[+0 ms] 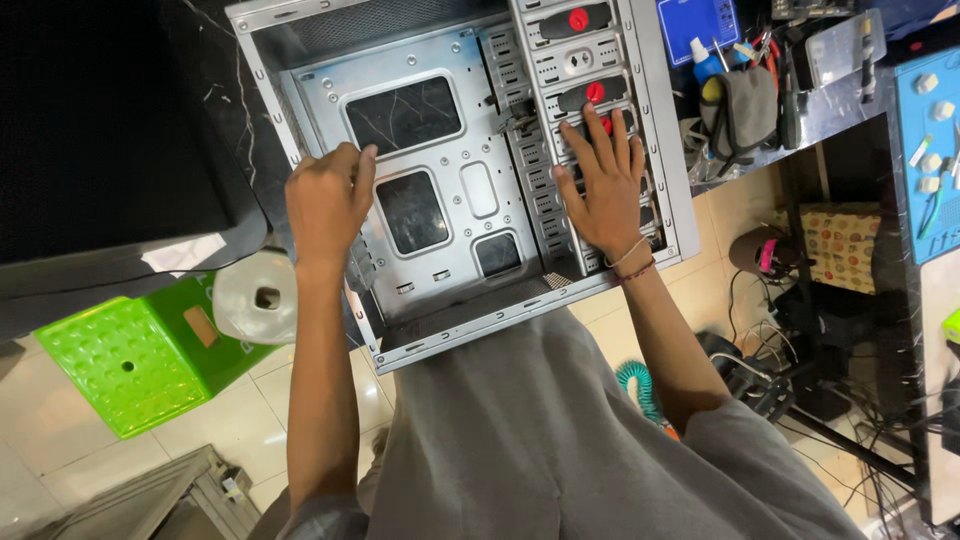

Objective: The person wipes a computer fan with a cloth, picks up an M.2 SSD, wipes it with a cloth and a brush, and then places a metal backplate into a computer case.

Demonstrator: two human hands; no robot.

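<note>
An empty grey computer case (450, 190) lies open on its side across a dark marble-patterned desk (215, 60), filling the centre of the head view from about 11 o'clock to 5 o'clock, its near edge over the person's grey-clad lap. Its bare motherboard tray shows rectangular cut-outs, and a drive-bay rack (585, 110) with red-knobbed black latches runs along its 1 o'clock side.

At 8 o'clock a bright green plastic stool (130, 365) stands on the tiled floor (60, 470), with a white roll of tape or film (258, 297) just beside it, against the case's left wall. At 3 o'clock a patterned box (842, 245) sits under a second work surface, above a tangle of cables.

The left hand (328, 205) rests on the case's left rim at 9 o'clock, its grip curled loosely over the metal edge, fingers bent onto the tray. The right hand (603, 185) lies flat on the drive-bay rack at 2 o'clock, its grip spread wide, fingers splayed and pressing on the bays, holding nothing; thin bracelets circle the wrist.
</note>
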